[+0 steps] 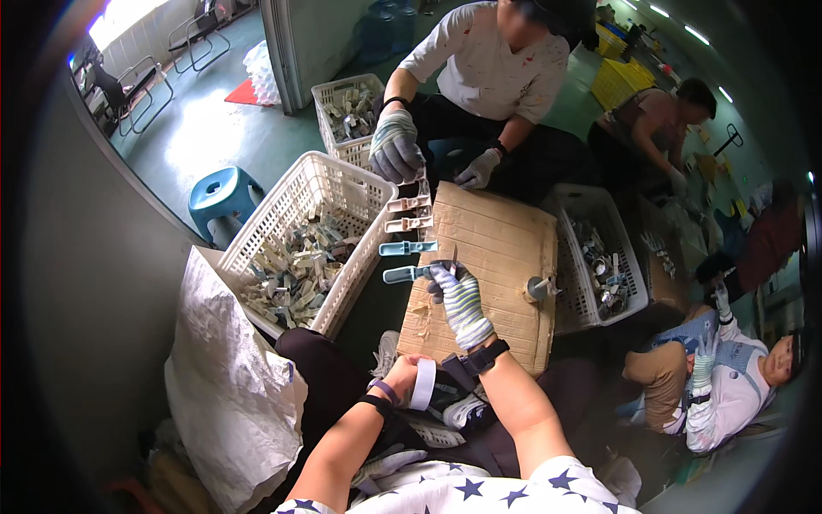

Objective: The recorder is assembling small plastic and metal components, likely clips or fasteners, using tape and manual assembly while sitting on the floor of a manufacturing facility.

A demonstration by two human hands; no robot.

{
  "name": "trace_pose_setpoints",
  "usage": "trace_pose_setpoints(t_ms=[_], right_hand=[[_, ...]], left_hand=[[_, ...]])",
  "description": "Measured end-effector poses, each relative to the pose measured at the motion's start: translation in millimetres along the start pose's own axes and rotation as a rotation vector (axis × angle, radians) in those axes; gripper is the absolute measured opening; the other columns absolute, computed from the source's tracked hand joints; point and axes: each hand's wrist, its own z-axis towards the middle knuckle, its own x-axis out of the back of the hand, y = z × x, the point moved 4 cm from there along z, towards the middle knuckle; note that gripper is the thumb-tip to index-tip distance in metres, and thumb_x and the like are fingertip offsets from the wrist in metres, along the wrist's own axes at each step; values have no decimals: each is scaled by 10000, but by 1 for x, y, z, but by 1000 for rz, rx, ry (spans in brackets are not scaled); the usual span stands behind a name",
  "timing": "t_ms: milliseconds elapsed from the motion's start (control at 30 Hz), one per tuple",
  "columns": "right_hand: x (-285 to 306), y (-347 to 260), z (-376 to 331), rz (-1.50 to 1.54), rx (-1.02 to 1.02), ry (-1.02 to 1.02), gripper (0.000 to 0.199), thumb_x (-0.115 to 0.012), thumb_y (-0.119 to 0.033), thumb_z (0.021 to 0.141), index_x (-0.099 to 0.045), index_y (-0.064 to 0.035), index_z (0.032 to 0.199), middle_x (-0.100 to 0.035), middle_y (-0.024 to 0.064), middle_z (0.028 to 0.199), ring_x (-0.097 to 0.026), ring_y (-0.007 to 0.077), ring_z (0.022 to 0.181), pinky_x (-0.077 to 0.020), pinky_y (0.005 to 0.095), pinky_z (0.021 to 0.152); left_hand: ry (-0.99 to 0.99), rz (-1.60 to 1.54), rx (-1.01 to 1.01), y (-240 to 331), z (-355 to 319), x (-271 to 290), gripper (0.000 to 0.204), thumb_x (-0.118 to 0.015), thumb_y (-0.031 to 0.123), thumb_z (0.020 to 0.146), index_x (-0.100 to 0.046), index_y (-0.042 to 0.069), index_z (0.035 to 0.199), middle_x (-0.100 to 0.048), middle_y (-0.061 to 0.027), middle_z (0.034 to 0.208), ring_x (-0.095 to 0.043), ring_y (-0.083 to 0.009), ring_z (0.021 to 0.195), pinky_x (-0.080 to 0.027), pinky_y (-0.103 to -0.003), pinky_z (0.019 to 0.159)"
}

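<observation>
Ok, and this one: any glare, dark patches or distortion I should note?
Head view: the window blows out and glare whitens the floor below it; head view: a black vignette rings the frame, the wall edge at left bends, and the right background is dim; head view: the right hand and blue clips read clearly, without obvious blur.

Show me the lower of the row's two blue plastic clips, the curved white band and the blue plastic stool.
Lower blue plastic clip [404,274]: head view, on its flat handle.
Curved white band [424,384]: head view, on its broad side.
Blue plastic stool [221,199]: head view, on its seat.
</observation>
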Motion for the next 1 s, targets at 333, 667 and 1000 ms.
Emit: trace_pose_setpoints(t_ms=[333,667,1000], right_hand=[[-30,-34,4,52,44,-53,71,-638,-134,843,-625,-69,869,-601,-28,686,-521,36,549,-409,172,476],[-71,-19,-8,-201,248,-102,115,-641,-122,846,-588,-46,779,-515,-60,624,-425,24,558,-367,205,495],[-67,-22,-19,-304,242,-128,93,-636,-106,845,-589,-60,780,-537,-63,628,-432,12,568,-370,194,514]], left_hand=[[-33,22,-8,-1,-2,2,100,-677,112,779,-661,54,859,-627,26,743,-564,-74,611,-445,-247,540],[-7,-49,-6,13,-11,-2,99,-683,75,788,-668,27,874,-640,10,771,-584,-91,648,-478,-260,580],[-60,-100,-6,-9,10,7,118,-686,93,786,-674,29,885,-656,-2,779,-603,-98,658,-493,-266,604]])
